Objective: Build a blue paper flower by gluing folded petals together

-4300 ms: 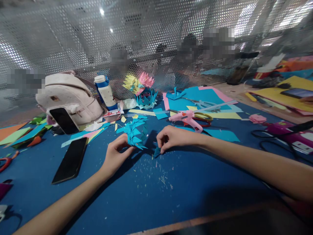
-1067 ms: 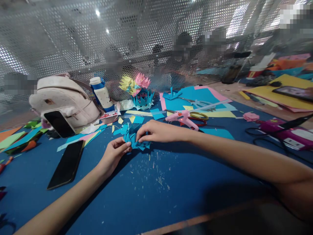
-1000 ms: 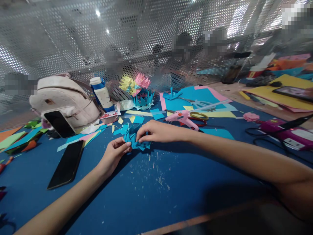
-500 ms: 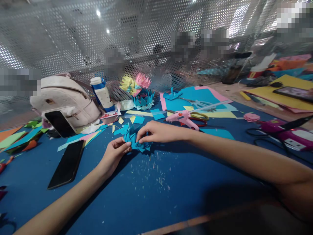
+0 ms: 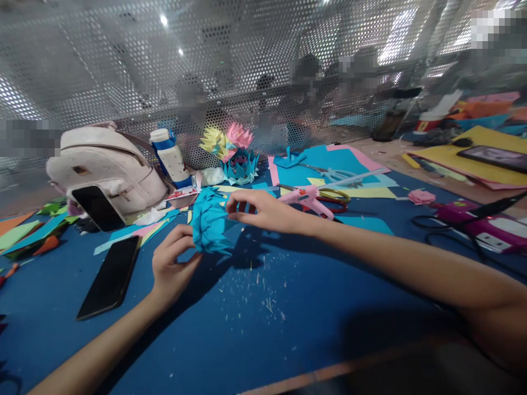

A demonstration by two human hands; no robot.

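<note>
Gripping a folded blue paper piece (image 5: 209, 222), the left hand (image 5: 171, 269) is pinching its lower edge between thumb and fingers (image 5: 178, 237), keeping it lifted just above the blue worktop (image 5: 255, 334). The right hand (image 5: 263, 211) is reaching in from the right, its fingers narrowly curled at the piece's upper right edge; whether they are actually touching the paper cannot be told.

No writing is readable anywhere: the white bottle with a blue band (image 5: 169, 158), standing behind the paper piece against the perforated metal screen (image 5: 123, 66), is showing no legible label, and what is inside it cannot be seen. A pale backpack (image 5: 105, 164) is sitting to the left of the paper piece, shut, with a dark phone (image 5: 97, 207) leaning on its front. A second black phone (image 5: 110, 277) is lying flat on the worktop left of the paper piece.

Behind the paper piece, finished paper flowers in yellow, pink and blue (image 5: 233, 151) are standing near the screen. To the right of the paper piece a pink glue gun (image 5: 309, 198) is lying beside scissors with red and yellow handles (image 5: 335, 198), and sheets of blue, pink and yellow paper (image 5: 329, 164) are spreading behind them. Tiny paper scraps (image 5: 263, 291) are dotting the worktop nearer than the paper piece.
</note>
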